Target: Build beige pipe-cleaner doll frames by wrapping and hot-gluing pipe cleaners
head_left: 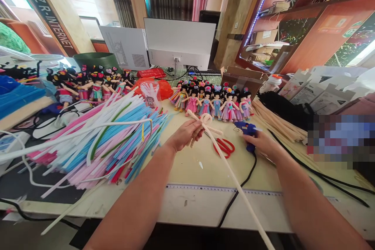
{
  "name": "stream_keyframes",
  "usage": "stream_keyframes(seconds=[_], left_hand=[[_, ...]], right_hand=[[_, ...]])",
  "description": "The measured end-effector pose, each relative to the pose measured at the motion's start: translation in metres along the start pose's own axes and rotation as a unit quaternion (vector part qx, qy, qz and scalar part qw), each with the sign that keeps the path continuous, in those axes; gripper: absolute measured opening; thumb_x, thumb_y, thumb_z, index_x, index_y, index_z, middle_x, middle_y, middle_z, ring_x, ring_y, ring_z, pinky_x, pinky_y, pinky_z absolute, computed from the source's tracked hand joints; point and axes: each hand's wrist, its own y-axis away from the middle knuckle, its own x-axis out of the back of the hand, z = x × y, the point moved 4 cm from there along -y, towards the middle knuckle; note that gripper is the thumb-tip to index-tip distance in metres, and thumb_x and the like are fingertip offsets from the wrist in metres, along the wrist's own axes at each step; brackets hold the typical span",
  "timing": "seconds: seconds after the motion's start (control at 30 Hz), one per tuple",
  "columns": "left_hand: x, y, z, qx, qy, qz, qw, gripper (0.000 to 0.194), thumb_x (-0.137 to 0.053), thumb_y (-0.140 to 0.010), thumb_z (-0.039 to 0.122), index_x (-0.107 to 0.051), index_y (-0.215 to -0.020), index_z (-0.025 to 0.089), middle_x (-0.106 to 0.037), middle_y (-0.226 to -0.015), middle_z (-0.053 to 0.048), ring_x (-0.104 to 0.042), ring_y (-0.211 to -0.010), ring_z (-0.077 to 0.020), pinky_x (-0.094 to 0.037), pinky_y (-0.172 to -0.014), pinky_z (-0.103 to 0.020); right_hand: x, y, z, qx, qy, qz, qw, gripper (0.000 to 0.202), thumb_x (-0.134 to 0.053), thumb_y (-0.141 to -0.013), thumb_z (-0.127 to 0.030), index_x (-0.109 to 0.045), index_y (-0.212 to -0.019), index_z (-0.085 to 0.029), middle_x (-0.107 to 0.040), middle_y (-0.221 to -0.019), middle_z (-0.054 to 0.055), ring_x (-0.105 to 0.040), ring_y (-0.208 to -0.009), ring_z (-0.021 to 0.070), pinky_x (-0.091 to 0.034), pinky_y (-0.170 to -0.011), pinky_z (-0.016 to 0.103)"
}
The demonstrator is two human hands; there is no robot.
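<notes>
My left hand (187,134) is closed on a cream pipe-cleaner figure (206,120) with a loop at its top. One long cream stem (234,175) runs from the figure down past the table's front edge. At the right, my right hand (259,142) has its fingers around the handle of a blue glue gun (247,129), which is at the tabletop. Between the hands lie red-handled scissors (225,147), their blades partly hidden by the figure and stem.
Colourful pipe cleaners (108,136) heap at left. Finished dolls (216,103) stand behind the hands, more dolls (96,86) at back left. A plastic cup (150,93), monitor (178,39), cardboard box (243,80) and black stems (288,115) surround the work area. A ruler (222,189) lies along the front.
</notes>
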Motion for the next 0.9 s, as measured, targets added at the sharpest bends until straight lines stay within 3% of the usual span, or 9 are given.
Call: stream_keyframes(seconds=[0.1, 0.2, 0.27, 0.37, 0.43, 0.5, 0.63, 0.8, 0.9], left_hand=[[0.000, 0.000, 0.001, -0.010, -0.016, 0.004, 1.000, 0.034, -0.065, -0.081, 0.048, -0.056, -0.076, 0.016, -0.055, -0.063, 0.000, -0.051, -0.055, -0.0100, -0.038, -0.051, -0.022], [-0.002, 0.000, 0.001, -0.018, -0.037, 0.003, 0.999, 0.030, -0.061, -0.085, 0.043, -0.056, -0.075, 0.016, -0.055, -0.064, 0.000, -0.050, -0.055, -0.0099, -0.039, -0.051, -0.022], [-0.005, 0.000, 0.000, -0.019, -0.056, 0.000, 0.998, 0.027, -0.056, -0.089, 0.038, -0.055, -0.075, 0.015, -0.054, -0.064, 0.000, -0.050, -0.056, -0.0098, -0.040, -0.052, -0.023], [-0.007, 0.001, -0.001, -0.017, -0.096, 0.000, 0.995, 0.025, -0.049, -0.092, 0.032, -0.054, -0.074, 0.015, -0.053, -0.063, 0.000, -0.049, -0.055, -0.0094, -0.039, -0.053, -0.023], [-0.007, 0.001, -0.001, -0.022, -0.123, 0.004, 0.992, 0.025, -0.048, -0.093, 0.031, -0.054, -0.074, 0.015, -0.053, -0.063, 0.000, -0.048, -0.054, -0.0094, -0.039, -0.053, -0.023], [-0.007, 0.001, -0.001, -0.031, -0.140, 0.005, 0.990, 0.026, -0.050, -0.092, 0.034, -0.054, -0.074, 0.016, -0.053, -0.063, 0.000, -0.048, -0.055, -0.0096, -0.040, -0.054, -0.023], [-0.006, 0.001, 0.000, -0.042, -0.150, 0.002, 0.988, 0.029, -0.054, -0.090, 0.041, -0.054, -0.075, 0.016, -0.054, -0.065, 0.000, -0.048, -0.056, -0.0096, -0.039, -0.054, -0.023], [-0.008, 0.001, 0.000, -0.041, -0.124, -0.009, 0.991, 0.036, -0.058, -0.086, 0.050, -0.056, -0.075, 0.016, -0.053, -0.063, 0.000, -0.048, -0.056, -0.0104, -0.038, -0.052, -0.024], [-0.008, 0.001, -0.002, -0.036, -0.087, -0.017, 0.995, 0.039, -0.061, -0.082, 0.053, -0.057, -0.074, 0.016, -0.055, -0.064, -0.001, -0.048, -0.055, -0.0105, -0.038, -0.052, -0.024]], right_hand=[[0.034, 0.020, -0.007, 0.020, 0.022, 0.098, 0.995, 0.034, -0.066, -0.062, -0.027, -0.065, -0.095, -0.019, -0.069, -0.087, 0.009, -0.061, -0.069, 0.0206, -0.048, -0.063, 0.035], [0.057, 0.050, -0.032, 0.049, 0.039, 0.230, 0.971, 0.030, -0.061, -0.069, -0.035, -0.064, -0.095, -0.021, -0.069, -0.091, 0.010, -0.059, -0.069, 0.0202, -0.046, -0.064, 0.036], [0.042, 0.067, -0.058, 0.099, -0.013, 0.176, 0.979, 0.031, -0.060, -0.074, -0.048, -0.062, -0.089, -0.022, -0.065, -0.077, 0.006, -0.057, -0.064, 0.0188, -0.045, -0.058, 0.033], [-0.009, 0.084, -0.099, 0.179, 0.012, 0.015, 0.984, 0.030, -0.059, -0.078, -0.051, -0.058, -0.083, -0.022, -0.064, -0.072, 0.003, -0.056, -0.062, 0.0162, -0.043, -0.057, 0.029], [-0.040, 0.089, -0.116, 0.196, 0.085, -0.031, 0.976, 0.027, -0.065, -0.076, -0.047, -0.056, -0.082, -0.022, -0.065, -0.072, 0.000, -0.057, -0.062, 0.0155, -0.041, -0.057, 0.027], [-0.057, 0.088, -0.124, 0.206, 0.145, -0.036, 0.967, 0.022, -0.067, -0.075, -0.039, -0.055, -0.083, -0.023, -0.063, -0.069, -0.002, -0.056, -0.061, 0.0152, -0.037, -0.056, 0.026], [-0.057, 0.082, -0.124, 0.219, 0.165, -0.009, 0.962, 0.007, -0.056, -0.081, -0.030, -0.057, -0.081, -0.023, -0.058, -0.061, -0.003, -0.052, -0.058, 0.0146, -0.033, -0.055, 0.026], [-0.040, 0.070, -0.116, 0.254, 0.097, 0.023, 0.962, 0.019, -0.052, -0.083, -0.034, -0.060, -0.071, -0.022, -0.057, -0.062, 0.001, -0.050, -0.060, 0.0155, -0.035, -0.059, 0.028], [-0.040, 0.060, -0.107, 0.234, 0.043, 0.027, 0.971, 0.022, -0.055, -0.080, -0.039, -0.062, -0.068, -0.022, -0.057, -0.064, 0.002, -0.048, -0.061, 0.0156, -0.035, -0.058, 0.028]])
